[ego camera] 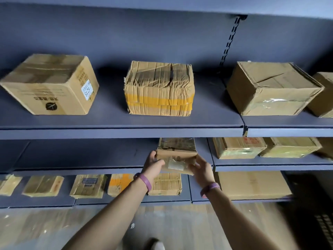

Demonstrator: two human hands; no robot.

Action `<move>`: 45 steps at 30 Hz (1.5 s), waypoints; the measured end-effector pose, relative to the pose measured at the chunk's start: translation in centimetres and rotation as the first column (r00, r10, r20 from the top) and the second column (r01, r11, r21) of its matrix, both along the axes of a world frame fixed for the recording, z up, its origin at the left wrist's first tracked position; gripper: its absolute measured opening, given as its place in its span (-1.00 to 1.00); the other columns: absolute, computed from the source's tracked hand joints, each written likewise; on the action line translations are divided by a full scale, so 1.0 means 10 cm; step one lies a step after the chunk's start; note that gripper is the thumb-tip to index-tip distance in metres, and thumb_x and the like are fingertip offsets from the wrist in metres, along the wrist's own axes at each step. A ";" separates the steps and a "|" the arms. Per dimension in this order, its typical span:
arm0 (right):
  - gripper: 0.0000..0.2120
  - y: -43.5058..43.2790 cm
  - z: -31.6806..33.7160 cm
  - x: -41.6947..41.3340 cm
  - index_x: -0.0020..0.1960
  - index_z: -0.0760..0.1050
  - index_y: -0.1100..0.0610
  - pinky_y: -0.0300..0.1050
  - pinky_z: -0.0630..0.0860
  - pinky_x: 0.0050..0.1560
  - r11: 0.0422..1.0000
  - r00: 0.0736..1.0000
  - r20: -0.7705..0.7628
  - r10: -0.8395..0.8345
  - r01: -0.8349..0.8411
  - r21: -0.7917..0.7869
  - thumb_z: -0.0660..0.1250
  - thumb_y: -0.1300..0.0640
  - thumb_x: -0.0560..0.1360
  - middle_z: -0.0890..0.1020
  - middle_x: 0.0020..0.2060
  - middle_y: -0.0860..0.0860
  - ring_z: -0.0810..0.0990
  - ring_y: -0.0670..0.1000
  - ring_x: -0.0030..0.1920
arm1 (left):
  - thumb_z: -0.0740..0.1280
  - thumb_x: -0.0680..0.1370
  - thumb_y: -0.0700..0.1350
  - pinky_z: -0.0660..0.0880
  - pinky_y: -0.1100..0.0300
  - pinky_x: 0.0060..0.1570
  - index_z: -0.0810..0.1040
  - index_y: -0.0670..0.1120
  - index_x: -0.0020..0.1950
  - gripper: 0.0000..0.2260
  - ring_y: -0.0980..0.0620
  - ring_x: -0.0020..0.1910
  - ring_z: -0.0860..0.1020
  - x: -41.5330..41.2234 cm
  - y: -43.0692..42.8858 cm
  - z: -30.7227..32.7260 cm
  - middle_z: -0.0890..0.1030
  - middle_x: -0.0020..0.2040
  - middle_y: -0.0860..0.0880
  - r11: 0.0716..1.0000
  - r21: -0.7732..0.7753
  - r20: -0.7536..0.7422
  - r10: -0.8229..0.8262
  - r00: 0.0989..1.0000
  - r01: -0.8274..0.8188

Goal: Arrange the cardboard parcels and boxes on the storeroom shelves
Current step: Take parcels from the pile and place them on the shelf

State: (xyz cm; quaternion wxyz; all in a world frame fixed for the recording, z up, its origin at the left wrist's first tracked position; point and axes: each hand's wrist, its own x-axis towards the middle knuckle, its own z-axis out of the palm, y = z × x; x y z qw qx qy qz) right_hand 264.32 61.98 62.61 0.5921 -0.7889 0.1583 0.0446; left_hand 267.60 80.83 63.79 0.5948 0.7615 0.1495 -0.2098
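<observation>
A small cardboard parcel (177, 155) with clear tape and a white label sits at the front edge of the middle shelf (81, 156). My left hand (154, 164) grips its left side, thumb over the front face. On the right side my right hand (201, 168) holds it, fingers curled onto the front. Both wrists carry purple bands. The parcel's rear half lies under the upper shelf's lip.
The upper shelf (108, 123) bears a labelled box (52, 85), a crumpled parcel with yellow tape (159, 89) and a dented box (270, 89). Two boxes (237, 147) stand right of my hands. The lower shelf holds several parcels (88, 185). My shoe (156, 245) shows on the floor.
</observation>
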 end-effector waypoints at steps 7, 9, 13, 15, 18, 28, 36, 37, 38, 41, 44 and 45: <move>-0.72 -0.06 0.14 -0.40 0.03 0.67 0.02 0.00 0.65 -0.01 0.989 1.000 0.029 -0.011 0.007 0.150 0.28 0.35 0.58 0.73 -0.10 0.00 0.70 0.03 -0.06 | 0.34 0.61 -0.11 0.50 -0.03 0.15 0.42 0.04 0.21 -0.79 -0.07 0.19 0.53 -0.58 -0.08 0.25 0.58 0.22 -0.03 0.977 -0.129 -0.018 0.167 0.986 -0.168; -0.70 -0.10 0.17 -0.50 0.01 0.67 0.04 0.05 0.63 0.03 0.986 0.999 0.041 0.004 -0.011 0.165 0.27 0.37 0.57 0.73 -0.11 0.03 0.69 0.08 -0.05 | 0.35 0.62 -0.08 0.51 -0.16 0.22 0.42 0.06 0.24 -0.77 -0.09 0.23 0.52 -0.76 -0.13 0.31 0.56 0.24 -0.01 0.962 -0.177 -0.010 0.210 0.978 -0.208; -0.68 -0.22 0.23 -0.67 0.06 0.67 0.02 0.17 0.59 0.18 0.974 0.994 0.091 0.060 -0.078 0.211 0.26 0.38 0.58 0.72 -0.01 0.09 0.68 0.20 0.08 | 0.43 0.57 -0.07 0.55 -0.19 0.22 0.47 0.07 0.16 -0.78 -0.09 0.23 0.56 -1.08 -0.27 0.40 0.60 0.21 -0.02 0.922 -0.250 0.026 0.313 0.949 -0.297; -0.67 -0.29 0.27 -0.74 0.14 0.65 0.04 0.23 0.57 0.21 0.964 0.989 0.117 0.093 -0.119 0.238 0.23 0.38 0.59 0.71 0.04 0.09 0.67 0.18 0.11 | 0.48 0.53 -0.08 0.57 -0.22 0.17 0.52 0.07 0.09 -0.79 -0.11 0.20 0.59 -1.21 -0.34 0.43 0.64 0.17 -0.03 0.903 -0.271 0.059 0.361 0.931 -0.333; -0.66 -0.38 0.36 -0.82 0.17 0.63 0.05 0.22 0.58 0.20 0.944 0.980 0.157 0.126 -0.167 0.285 0.21 0.38 0.61 0.71 0.04 0.07 0.68 0.13 0.07 | 0.52 0.46 -0.09 0.60 -0.24 0.12 0.58 0.06 0.06 -0.77 -0.11 0.14 0.64 -1.35 -0.43 0.47 0.68 0.10 -0.03 0.872 -0.301 0.100 0.433 0.896 -0.387; -0.77 -0.59 0.57 -1.05 0.21 0.58 0.04 0.01 0.59 0.06 0.889 0.978 0.101 0.182 -0.208 0.408 0.33 0.01 0.60 0.62 0.19 0.04 0.58 0.10 0.25 | 0.27 0.65 -0.25 0.60 0.27 -0.34 0.55 -0.02 0.11 -0.85 0.08 -0.08 0.61 -1.64 -0.38 0.76 0.64 -0.02 -0.01 0.797 -0.331 0.098 0.562 0.821 -0.506; -0.45 -0.52 0.44 -1.03 0.52 0.23 -0.02 0.14 0.63 0.00 0.706 0.963 -0.237 0.124 0.082 0.703 0.31 -0.06 0.60 0.41 0.36 0.06 0.56 0.28 0.25 | 0.21 0.69 -0.10 0.60 0.03 0.05 0.54 0.02 0.21 -0.84 -0.04 0.12 0.61 -1.78 -0.10 0.85 0.63 0.17 -0.12 0.736 -0.426 -0.018 0.574 0.819 -0.525; -0.51 -0.50 0.44 -1.04 0.47 0.33 0.04 0.12 0.64 -0.01 0.654 0.963 -0.228 0.141 0.083 0.752 0.32 -0.07 0.59 0.47 0.36 0.08 0.62 0.27 0.19 | 0.20 0.69 -0.08 0.60 0.06 0.00 0.55 0.03 0.19 -0.84 -0.05 0.13 0.61 -1.80 -0.08 0.86 0.64 0.16 -0.11 0.727 -0.441 -0.029 0.575 0.817 -0.527; -0.58 -0.48 0.46 -1.06 0.39 0.42 0.06 0.08 0.65 -0.01 0.612 0.966 -0.220 0.136 0.092 0.785 0.31 -0.06 0.59 0.53 0.34 0.10 0.65 0.25 0.15 | 0.19 0.70 -0.07 0.59 0.08 -0.03 0.55 0.02 0.18 -0.84 -0.05 0.13 0.61 -1.80 -0.06 0.86 0.64 0.16 -0.11 0.722 -0.446 -0.042 0.573 0.818 -0.529; -0.76 -0.43 0.51 -1.09 0.24 0.51 0.07 -0.03 0.66 -0.13 0.555 0.974 -0.212 0.085 0.130 0.821 0.27 0.02 0.62 0.62 0.23 0.12 0.65 0.16 0.14 | 0.19 0.69 -0.04 0.54 0.03 0.18 0.49 -0.07 0.34 -0.74 -0.07 0.25 0.56 -1.78 0.02 0.84 0.58 0.30 -0.13 0.713 -0.436 -0.080 0.576 0.813 -0.549; -0.68 -0.44 0.55 -1.13 0.34 0.48 0.12 -0.06 0.67 -0.12 0.543 0.977 -0.201 0.067 0.134 0.829 0.28 0.06 0.62 0.70 0.12 0.07 0.69 0.10 0.09 | 0.29 0.56 0.09 0.35 0.03 0.44 0.45 -0.10 0.41 -0.53 -0.02 0.38 0.47 -1.79 0.03 0.83 0.61 0.29 -0.04 0.742 -0.441 -0.075 0.530 0.845 -0.505; -0.65 -0.44 0.57 -1.16 0.35 0.46 0.15 -0.06 0.67 -0.12 0.527 0.979 -0.194 0.064 0.132 0.839 0.31 0.09 0.59 0.71 0.08 0.05 0.71 0.08 0.05 | 0.29 0.52 0.12 0.34 -0.04 0.46 0.48 -0.09 0.38 -0.51 -0.04 0.38 0.47 -1.79 0.04 0.80 0.61 0.28 -0.04 0.720 -0.478 -0.075 0.537 0.840 -0.503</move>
